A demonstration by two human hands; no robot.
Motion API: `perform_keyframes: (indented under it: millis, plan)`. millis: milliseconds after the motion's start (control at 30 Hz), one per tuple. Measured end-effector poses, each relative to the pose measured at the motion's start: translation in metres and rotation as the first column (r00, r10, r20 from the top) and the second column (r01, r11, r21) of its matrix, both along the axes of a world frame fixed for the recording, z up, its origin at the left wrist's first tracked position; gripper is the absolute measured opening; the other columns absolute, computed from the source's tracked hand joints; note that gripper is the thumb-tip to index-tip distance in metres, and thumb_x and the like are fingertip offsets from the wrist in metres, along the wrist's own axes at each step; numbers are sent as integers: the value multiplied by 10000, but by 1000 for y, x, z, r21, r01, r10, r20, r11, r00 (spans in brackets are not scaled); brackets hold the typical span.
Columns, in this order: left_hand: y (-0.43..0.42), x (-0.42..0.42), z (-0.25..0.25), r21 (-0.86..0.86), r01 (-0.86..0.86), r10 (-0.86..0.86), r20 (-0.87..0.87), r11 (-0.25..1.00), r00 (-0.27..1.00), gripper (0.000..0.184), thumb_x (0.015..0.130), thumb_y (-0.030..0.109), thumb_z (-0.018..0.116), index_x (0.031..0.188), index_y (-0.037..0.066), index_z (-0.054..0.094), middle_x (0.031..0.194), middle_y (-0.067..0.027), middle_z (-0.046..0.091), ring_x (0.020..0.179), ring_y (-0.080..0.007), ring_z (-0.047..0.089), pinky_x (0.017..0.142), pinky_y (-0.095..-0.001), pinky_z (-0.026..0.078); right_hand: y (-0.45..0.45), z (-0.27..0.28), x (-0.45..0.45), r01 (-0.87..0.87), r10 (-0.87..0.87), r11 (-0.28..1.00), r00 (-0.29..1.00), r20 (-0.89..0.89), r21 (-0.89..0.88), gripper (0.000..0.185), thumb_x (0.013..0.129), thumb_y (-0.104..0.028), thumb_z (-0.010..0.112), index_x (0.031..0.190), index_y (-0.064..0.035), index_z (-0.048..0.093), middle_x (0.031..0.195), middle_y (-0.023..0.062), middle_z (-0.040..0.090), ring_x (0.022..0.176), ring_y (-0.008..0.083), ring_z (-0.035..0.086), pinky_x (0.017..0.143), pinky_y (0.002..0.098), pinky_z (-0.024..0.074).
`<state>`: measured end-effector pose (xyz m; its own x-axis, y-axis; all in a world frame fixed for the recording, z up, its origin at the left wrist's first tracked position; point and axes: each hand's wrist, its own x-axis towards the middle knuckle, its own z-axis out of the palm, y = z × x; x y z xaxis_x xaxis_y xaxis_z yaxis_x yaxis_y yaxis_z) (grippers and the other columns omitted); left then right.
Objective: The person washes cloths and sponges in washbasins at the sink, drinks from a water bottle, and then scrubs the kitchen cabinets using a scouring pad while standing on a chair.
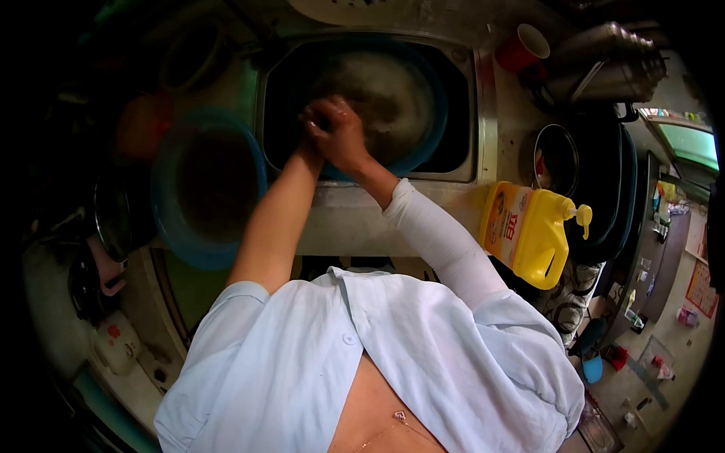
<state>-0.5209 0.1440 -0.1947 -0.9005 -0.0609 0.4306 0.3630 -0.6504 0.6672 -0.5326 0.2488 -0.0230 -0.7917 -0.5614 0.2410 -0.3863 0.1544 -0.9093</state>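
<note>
My right hand is over the near left side of a blue basin that sits in the metal sink. Its fingers are curled, wet and a little blurred. Whatever they close on, if anything, is hidden. The right wrist crosses close beside my left wrist. My left hand lies mostly behind the right one and in shadow, so its fingers do not show. Cloudy, foamy water fills the basin under the hands.
A second blue basin with dark contents stands left of the sink. On the right are a yellow pump jug, a dark-rimmed pot and a red mug. The counter's front edge runs before my body.
</note>
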Motion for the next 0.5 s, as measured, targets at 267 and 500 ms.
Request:
perform_keyframes:
  millis: [267,500]
  plan:
    - [40,-5,75,207,-466,-95,963,860,252,290,842,241,479,1092,96,498,974,-81,574,856,-247,561,735,-416,475,9,-91,-83,89,-25,917,986,-168,388,212,741,-243,577,870,-75,599,831,175,594,735,343,570,645,411,451]
    - [28,-1,82,261,-508,-156,958,821,241,379,829,278,505,1140,62,484,1109,-109,532,1020,-259,507,875,-413,413,11,-151,-73,571,-452,806,763,-462,157,284,725,-253,572,898,-27,571,902,199,567,849,361,543,757,404,440]
